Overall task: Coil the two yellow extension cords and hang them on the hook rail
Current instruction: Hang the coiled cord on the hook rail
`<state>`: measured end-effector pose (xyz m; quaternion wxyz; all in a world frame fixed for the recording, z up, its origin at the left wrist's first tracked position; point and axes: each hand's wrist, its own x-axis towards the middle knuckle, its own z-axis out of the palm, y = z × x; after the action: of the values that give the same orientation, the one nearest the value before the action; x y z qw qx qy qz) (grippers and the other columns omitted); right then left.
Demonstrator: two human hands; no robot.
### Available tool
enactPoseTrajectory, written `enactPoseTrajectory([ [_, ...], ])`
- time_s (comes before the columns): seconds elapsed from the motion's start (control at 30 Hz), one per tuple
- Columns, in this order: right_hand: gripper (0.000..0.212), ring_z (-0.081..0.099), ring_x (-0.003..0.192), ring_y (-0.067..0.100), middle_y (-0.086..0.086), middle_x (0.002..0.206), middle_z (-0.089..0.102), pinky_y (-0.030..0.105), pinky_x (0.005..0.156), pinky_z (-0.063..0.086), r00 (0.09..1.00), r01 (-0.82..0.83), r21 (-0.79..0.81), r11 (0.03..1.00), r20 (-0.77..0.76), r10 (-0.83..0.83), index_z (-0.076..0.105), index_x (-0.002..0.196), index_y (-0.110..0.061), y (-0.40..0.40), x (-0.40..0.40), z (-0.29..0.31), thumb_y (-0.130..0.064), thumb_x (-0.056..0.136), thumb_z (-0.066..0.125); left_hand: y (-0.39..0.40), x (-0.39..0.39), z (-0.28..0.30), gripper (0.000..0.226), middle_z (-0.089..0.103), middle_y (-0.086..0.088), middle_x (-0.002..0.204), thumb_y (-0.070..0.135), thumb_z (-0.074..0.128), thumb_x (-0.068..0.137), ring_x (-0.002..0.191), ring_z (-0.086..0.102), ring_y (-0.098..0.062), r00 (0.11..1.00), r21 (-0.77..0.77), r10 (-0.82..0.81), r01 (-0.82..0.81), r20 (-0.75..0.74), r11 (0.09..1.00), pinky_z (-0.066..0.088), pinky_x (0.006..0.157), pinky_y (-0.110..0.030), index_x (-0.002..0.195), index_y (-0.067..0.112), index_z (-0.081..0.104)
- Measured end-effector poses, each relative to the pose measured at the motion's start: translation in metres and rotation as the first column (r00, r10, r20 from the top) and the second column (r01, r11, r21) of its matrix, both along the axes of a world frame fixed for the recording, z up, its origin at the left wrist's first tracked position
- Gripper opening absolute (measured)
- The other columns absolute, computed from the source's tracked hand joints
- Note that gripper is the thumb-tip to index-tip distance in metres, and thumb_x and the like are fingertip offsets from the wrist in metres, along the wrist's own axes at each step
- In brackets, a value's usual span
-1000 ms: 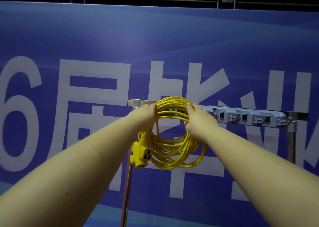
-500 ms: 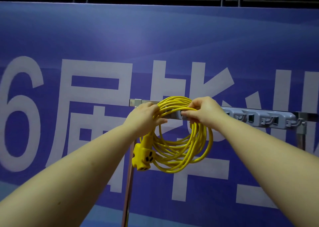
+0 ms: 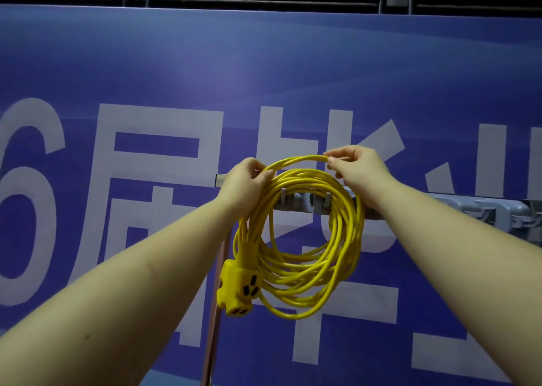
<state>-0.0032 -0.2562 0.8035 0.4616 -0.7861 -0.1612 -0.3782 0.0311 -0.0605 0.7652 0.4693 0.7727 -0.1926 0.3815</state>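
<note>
Both arms are up at the hook rail (image 3: 302,203) and the coiled yellow extension cord (image 3: 305,256) hangs between the two hands; the left hand (image 3: 245,183) has its fingers curled round the bundle at the coil's upper left, thumb lying along the strands; the right hand (image 3: 356,165) is over at the upper right, pinching one single loop between thumb and fingertips and holding it a little above the rest of the coil (that top strand arcs clear across from one hand to the other). The bulk of the loops droop in front of the rail, with two grey hooks (image 3: 284,195) showing through the middle of the coil; whether any strand actually sits on a hook, I cannot tell. The yellow socket end (image 3: 239,291) dangles at the lower left, just below the left wrist. Behind it all, a blue banner (image 3: 264,77) with large white lettering, and a metal post (image 3: 212,327) dropping from the rail's left end.
</note>
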Motion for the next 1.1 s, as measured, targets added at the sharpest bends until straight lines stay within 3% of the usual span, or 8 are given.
enactPoseTrajectory([
  [0.1,0.014,0.060,0.095,0.021,0.007,0.103,0.064,0.032,0.076,0.053,0.992,0.120,0.042,0.992,0.028,-0.121,0.063,0.104,-0.015,0.005,0.018,0.000,-0.019,0.093,0.056,-0.005,0.008,0.001,0.025,0.058,0.003,0.099,0.027,0.056,0.094,0.075,0.058,-0.007,0.999,-0.086,-0.030,0.032,0.023,0.996,0.049,0.061,-0.016,0.117,0.018,0.053],
  [0.3,0.019,0.059,0.102,0.024,0.007,0.108,0.064,0.038,0.087,0.054,0.972,0.219,0.015,0.976,-0.087,-0.217,0.067,0.106,-0.013,0.004,0.032,-0.004,-0.019,0.095,0.053,-0.005,0.015,0.000,0.023,0.065,-0.003,0.107,0.019,0.054,0.096,0.088,0.063,-0.014,0.997,-0.103,-0.077,0.077,0.003,0.992,0.054,0.071,-0.022,0.116,0.016,0.064],
  [0.43,0.033,0.059,0.098,0.034,0.017,0.104,0.065,0.042,0.083,0.050,0.961,0.244,-0.140,0.960,-0.097,-0.258,0.066,0.103,-0.002,0.002,0.022,-0.009,-0.024,0.097,0.041,-0.003,0.012,-0.007,0.030,0.064,-0.003,0.105,0.024,0.042,0.100,0.081,0.061,-0.011,0.999,-0.004,-0.041,0.041,-0.021,0.999,0.052,0.067,-0.020,0.121,0.015,0.062],
  [0.57,0.049,0.056,0.088,0.027,0.008,0.083,0.059,0.032,0.071,0.043,0.955,0.285,-0.302,0.910,0.002,-0.298,0.060,0.098,-0.008,0.008,0.011,-0.029,-0.042,0.100,0.025,-0.008,0.006,-0.019,0.044,0.058,-0.006,0.122,0.041,0.038,0.099,0.109,0.055,-0.019,0.999,0.079,-0.041,0.042,-0.010,0.996,0.044,0.083,-0.026,0.132,0.017,0.054],
  [0.7,0.055,0.050,0.117,0.025,0.008,0.127,0.056,0.041,0.096,0.044,0.967,0.249,-0.321,0.914,0.025,-0.255,0.044,0.135,-0.015,0.005,0.012,-0.047,-0.049,0.098,0.021,-0.014,0.003,-0.025,0.049,0.046,-0.007,0.133,0.043,0.033,0.100,0.121,0.045,-0.020,0.997,0.161,0.075,-0.080,0.037,0.984,0.036,0.087,-0.024,0.141,0.020,0.043],
  [0.87,0.056,0.035,0.135,0.026,0.007,0.148,0.036,0.042,0.107,0.034,0.968,0.210,-0.368,0.906,-0.055,-0.246,0.024,0.147,-0.018,0.003,0.002,-0.046,-0.047,0.100,0.021,-0.011,-0.004,-0.020,0.052,0.044,-0.008,0.141,0.044,0.027,0.100,0.129,0.041,-0.024,0.988,0.315,0.157,-0.151,0.005,0.937,0.038,0.100,-0.034,0.146,0.020,0.033],
  [1.0,0.050,0.043,0.128,0.025,0.008,0.143,0.043,0.037,0.099,0.040,0.959,0.238,-0.419,0.876,-0.040,-0.280,0.029,0.145,-0.016,0.004,-0.010,-0.035,-0.039,0.100,0.030,-0.009,-0.014,-0.007,0.056,0.034,-0.007,0.152,0.047,0.027,0.100,0.138,0.032,-0.026,0.969,0.466,0.247,-0.212,-0.015,0.859,0.032,0.108,-0.040,0.149,0.019,0.025],
  [1.1,0.045,0.050,0.117,0.025,0.007,0.134,0.049,0.033,0.086,0.045,0.946,0.285,-0.488,0.825,0.005,-0.324,0.038,0.139,-0.017,0.004,-0.028,-0.029,-0.034,0.097,0.042,-0.012,-0.033,0.005,0.056,0.036,-0.007,0.150,0.047,0.033,0.099,0.135,0.036,-0.026,0.950,0.537,0.305,-0.294,0.071,0.790,0.036,0.106,-0.039,0.147,0.019,0.029],
])
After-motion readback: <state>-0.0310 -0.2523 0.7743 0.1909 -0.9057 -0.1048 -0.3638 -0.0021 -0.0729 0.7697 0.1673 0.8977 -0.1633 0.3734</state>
